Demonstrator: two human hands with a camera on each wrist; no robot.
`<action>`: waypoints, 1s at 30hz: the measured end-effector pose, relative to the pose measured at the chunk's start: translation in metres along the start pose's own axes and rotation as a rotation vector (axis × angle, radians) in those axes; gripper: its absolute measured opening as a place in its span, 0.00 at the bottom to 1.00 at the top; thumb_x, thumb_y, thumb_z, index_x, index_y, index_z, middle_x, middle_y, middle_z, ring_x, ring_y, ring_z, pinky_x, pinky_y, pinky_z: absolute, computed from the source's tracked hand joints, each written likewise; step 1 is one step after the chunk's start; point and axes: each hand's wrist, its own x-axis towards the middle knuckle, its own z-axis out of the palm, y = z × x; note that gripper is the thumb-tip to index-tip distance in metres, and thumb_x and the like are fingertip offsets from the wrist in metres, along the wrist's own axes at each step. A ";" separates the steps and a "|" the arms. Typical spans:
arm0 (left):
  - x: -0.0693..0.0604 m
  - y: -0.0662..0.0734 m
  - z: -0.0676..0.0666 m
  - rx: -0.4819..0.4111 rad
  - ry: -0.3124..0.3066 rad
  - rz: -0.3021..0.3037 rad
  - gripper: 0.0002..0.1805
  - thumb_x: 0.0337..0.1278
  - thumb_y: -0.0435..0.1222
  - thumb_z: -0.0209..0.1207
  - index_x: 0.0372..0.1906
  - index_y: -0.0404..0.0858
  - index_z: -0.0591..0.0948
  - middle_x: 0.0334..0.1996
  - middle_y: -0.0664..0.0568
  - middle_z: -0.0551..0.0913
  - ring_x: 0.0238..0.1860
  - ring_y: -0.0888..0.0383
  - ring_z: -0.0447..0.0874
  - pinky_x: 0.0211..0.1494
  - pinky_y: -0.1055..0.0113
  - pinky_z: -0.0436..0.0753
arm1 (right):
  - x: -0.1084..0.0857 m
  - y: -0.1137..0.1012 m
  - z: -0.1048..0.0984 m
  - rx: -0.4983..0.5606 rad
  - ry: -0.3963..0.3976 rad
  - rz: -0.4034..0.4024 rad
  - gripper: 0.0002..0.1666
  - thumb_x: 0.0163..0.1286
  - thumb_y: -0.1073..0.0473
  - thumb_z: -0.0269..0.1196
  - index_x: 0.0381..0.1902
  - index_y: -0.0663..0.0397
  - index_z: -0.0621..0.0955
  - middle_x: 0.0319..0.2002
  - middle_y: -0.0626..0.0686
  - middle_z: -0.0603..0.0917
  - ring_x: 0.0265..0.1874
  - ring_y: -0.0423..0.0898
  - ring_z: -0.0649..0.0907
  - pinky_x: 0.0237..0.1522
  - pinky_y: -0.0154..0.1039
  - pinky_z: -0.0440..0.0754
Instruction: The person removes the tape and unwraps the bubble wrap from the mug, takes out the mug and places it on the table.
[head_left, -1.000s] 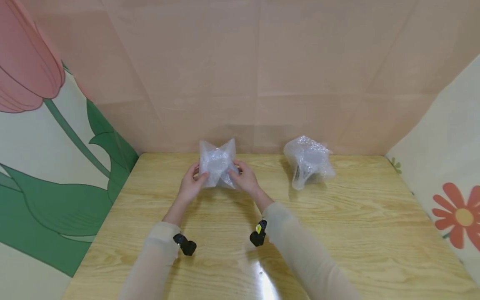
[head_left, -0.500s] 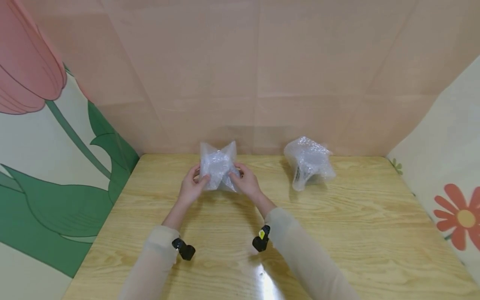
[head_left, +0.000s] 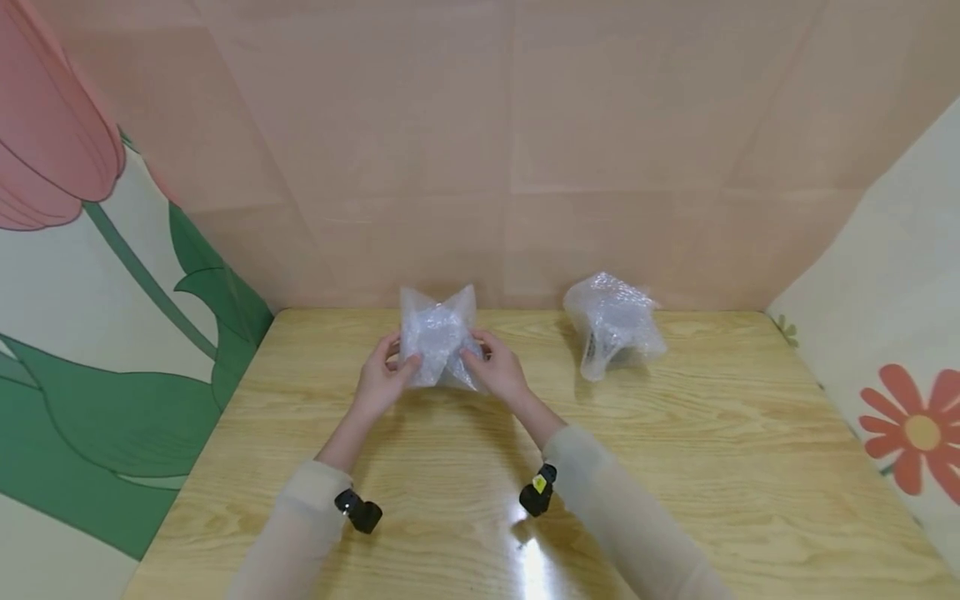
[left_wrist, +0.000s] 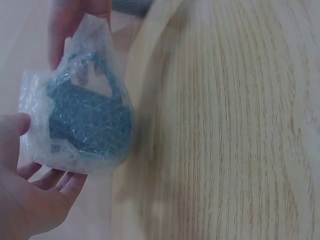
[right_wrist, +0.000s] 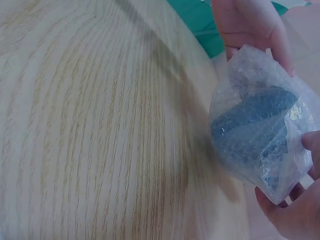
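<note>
A bubble-wrapped bundle (head_left: 438, 335) is held between both hands near the back edge of the table in the head view. Through the clear wrap, the left wrist view shows a dark bluish object (left_wrist: 90, 120) with a loop-like part at one end; its exact kind is hidden. My left hand (head_left: 381, 379) grips the bundle's left side, thumb on the near face and fingers behind. On the opposite side, my right hand (head_left: 498, 367) holds it the same way, thumb in front. Fingers of the right hand (right_wrist: 295, 205) curl under the wrap in the right wrist view.
A second bubble-wrapped bundle (head_left: 615, 325) stands to the right near the table's back edge. The wooden table (head_left: 712, 467) meets a pinkish backdrop (head_left: 405, 150) behind. Flower-printed panels (head_left: 911, 275) flank both sides.
Both hands have drawn the bundle slightly toward the person, keeping their hold. The right forearm has shifted a little right and nearer. The other bundle stays in place.
</note>
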 end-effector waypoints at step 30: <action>-0.041 0.041 0.025 -0.062 -0.061 0.023 0.26 0.54 0.32 0.60 0.59 0.30 0.68 0.53 0.29 0.74 0.44 0.37 0.79 0.40 0.56 0.84 | -0.042 0.010 -0.043 -0.054 -0.008 -0.025 0.20 0.60 0.57 0.64 0.51 0.53 0.77 0.34 0.57 0.84 0.31 0.49 0.82 0.31 0.36 0.81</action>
